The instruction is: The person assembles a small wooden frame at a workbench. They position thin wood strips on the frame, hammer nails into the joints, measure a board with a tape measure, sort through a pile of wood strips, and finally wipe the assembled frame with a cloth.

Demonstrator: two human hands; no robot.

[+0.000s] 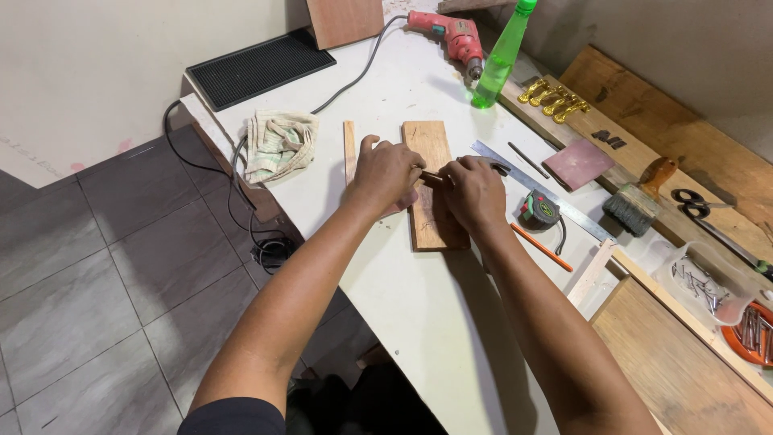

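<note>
A short wooden board (427, 145) lies flat on the white table (419, 322). My left hand (385, 171) rests on its left edge, fingers curled around a small dark object that I cannot identify. My right hand (477, 192) lies on the board's right side, closed on the same small object (433, 176) between the two hands. A thin wooden strip (349, 145) lies just left of my left hand.
Right of the board lie a metal ruler (547, 193), tape measure (539, 209), orange pencil (541, 246), paintbrush (640, 200) and sanding block (577, 163). A red drill (449, 34), green bottle (501, 58) and rag (278, 143) sit farther back. Nails (753, 330) at right.
</note>
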